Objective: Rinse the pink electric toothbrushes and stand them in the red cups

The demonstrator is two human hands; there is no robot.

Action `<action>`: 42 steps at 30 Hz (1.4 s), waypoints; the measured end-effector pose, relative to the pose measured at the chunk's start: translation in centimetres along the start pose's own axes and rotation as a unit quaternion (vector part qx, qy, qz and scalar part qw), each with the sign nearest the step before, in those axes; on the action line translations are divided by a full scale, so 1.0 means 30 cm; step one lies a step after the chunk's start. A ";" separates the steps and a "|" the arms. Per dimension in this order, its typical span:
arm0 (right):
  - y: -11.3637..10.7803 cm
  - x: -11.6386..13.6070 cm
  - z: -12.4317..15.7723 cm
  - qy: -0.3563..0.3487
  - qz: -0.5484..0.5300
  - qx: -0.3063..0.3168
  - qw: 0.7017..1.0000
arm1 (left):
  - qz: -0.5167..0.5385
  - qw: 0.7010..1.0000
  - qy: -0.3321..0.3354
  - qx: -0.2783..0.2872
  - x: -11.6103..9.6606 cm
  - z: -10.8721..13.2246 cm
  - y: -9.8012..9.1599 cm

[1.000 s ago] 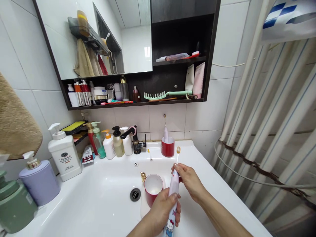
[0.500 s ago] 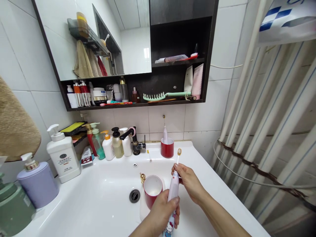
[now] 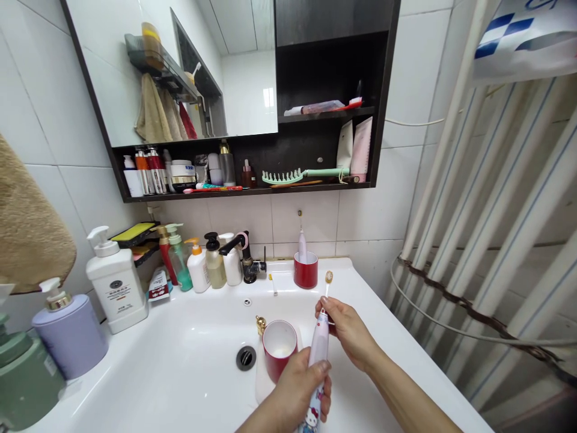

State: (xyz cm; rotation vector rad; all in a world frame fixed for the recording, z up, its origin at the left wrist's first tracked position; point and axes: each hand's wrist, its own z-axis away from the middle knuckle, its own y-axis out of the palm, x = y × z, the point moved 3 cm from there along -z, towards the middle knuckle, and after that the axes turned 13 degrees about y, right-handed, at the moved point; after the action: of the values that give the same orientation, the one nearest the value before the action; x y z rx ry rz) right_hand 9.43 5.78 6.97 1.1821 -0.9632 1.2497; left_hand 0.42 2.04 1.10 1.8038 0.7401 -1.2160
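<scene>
My left hand [image 3: 301,385] is wrapped round the pale pink handle of an electric toothbrush [image 3: 320,341] with a cartoon print. The fingers of my right hand [image 3: 345,325] pinch the base of its brush head [image 3: 329,278], where it meets the handle. The bristles point up and look yellowish. Just left of the handle a red cup [image 3: 278,349] with a white inside stands in the basin on a pale pad. Another red cup [image 3: 305,272] on the back rim holds a second pink toothbrush [image 3: 302,245]. A small loose brush head [image 3: 273,284] lies beside it.
The white sink [image 3: 198,367] has a black faucet [image 3: 247,264] at the back and a dark drain [image 3: 246,358]. Pump bottles line the left side. Above hangs a dark mirror cabinet [image 3: 322,144] with toiletries. White pipes [image 3: 500,240] stand at right.
Both hands and the toothbrush have shifted very slightly to the right. The grip of each hand looks the same.
</scene>
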 end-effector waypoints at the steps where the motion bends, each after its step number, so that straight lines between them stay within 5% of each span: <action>1: -0.001 -0.001 -0.003 -0.003 0.010 -0.008 1.000 | -0.018 1.000 0.000 -0.001 -0.002 0.000 0.000; 7: -0.007 -0.011 -0.017 -0.007 0.045 -0.053 0.998 | -0.125 0.992 -0.004 -0.033 -0.010 0.001 -0.003; 14: 0.003 0.007 0.001 -0.002 -0.006 0.003 1.000 | 0.044 0.999 -0.026 0.016 -0.012 0.008 0.012; 19: -0.001 -0.002 -0.009 -0.016 0.041 -0.035 0.998 | -0.118 0.993 0.008 -0.018 -0.002 0.003 -0.005; 24: 0.038 0.008 0.021 -0.036 0.117 0.062 0.991 | -0.148 0.987 0.047 -0.030 -0.060 -0.012 -0.031; 26: 0.049 0.037 0.029 -0.075 0.105 0.047 0.991 | -0.167 0.980 0.090 -0.065 -0.106 -0.018 -0.067; 31: 0.076 0.097 -0.013 -0.172 0.122 -0.075 0.975 | -0.338 0.904 0.164 -0.206 -0.196 0.023 -0.180; 34: 0.121 0.065 -0.072 -0.184 0.235 -0.102 0.949 | -0.510 0.835 0.159 -0.131 -0.183 0.058 -0.189; 38: 0.168 -0.021 -0.136 -0.178 0.288 -0.121 0.933 | -0.697 0.715 0.055 0.001 -0.113 0.073 -0.182; 42: 0.192 -0.061 -0.161 -0.176 0.322 -0.137 0.920 | -0.731 0.681 0.010 0.042 -0.099 0.060 -0.166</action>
State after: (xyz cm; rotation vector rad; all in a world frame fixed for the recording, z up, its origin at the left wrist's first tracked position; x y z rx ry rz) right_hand 3.14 9.87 5.06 0.9035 -1.8407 1.3576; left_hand -5.53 2.86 2.02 0.9974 2.3882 -2.1366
